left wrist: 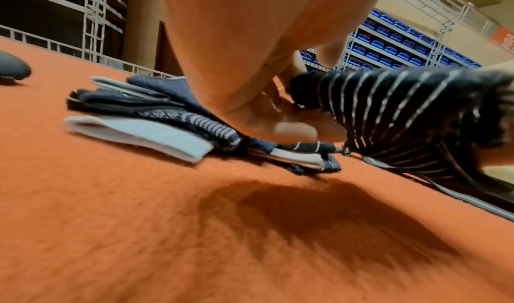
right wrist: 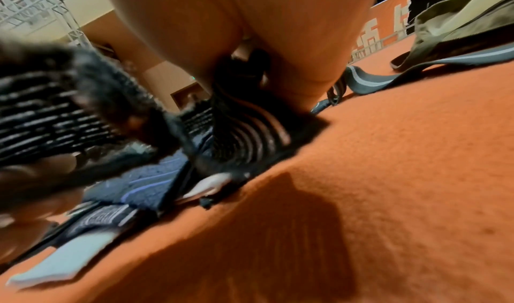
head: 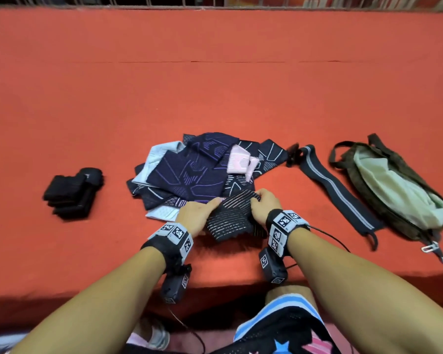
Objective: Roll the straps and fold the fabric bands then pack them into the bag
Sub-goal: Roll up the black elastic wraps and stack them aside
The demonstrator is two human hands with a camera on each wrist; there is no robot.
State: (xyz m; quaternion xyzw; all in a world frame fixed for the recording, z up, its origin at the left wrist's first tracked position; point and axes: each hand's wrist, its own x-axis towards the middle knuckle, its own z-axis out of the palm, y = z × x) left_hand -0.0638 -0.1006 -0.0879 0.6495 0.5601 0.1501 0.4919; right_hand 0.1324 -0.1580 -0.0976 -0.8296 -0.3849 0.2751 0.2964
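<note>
A black fabric band with thin pale stripes (head: 230, 215) is lifted a little off the orange table, in front of a pile of navy, grey and pink bands (head: 189, 169). My left hand (head: 202, 210) grips its left edge and my right hand (head: 262, 206) grips its right edge. The left wrist view shows the striped band (left wrist: 389, 110) bunched between my fingers (left wrist: 281, 107). In the right wrist view the band (right wrist: 239, 132) hangs from my curled hand, blurred. A long dark strap with grey stripes (head: 340, 192) lies flat on the right, beside the olive bag (head: 391, 190).
A stack of rolled black straps (head: 72, 192) sits on the left of the table (head: 215, 85). The bag lies open with a pale green lining, its zip pull (head: 431, 249) near the front. The table's front edge (head: 215, 286) is close to my wrists. A railing runs along the far side.
</note>
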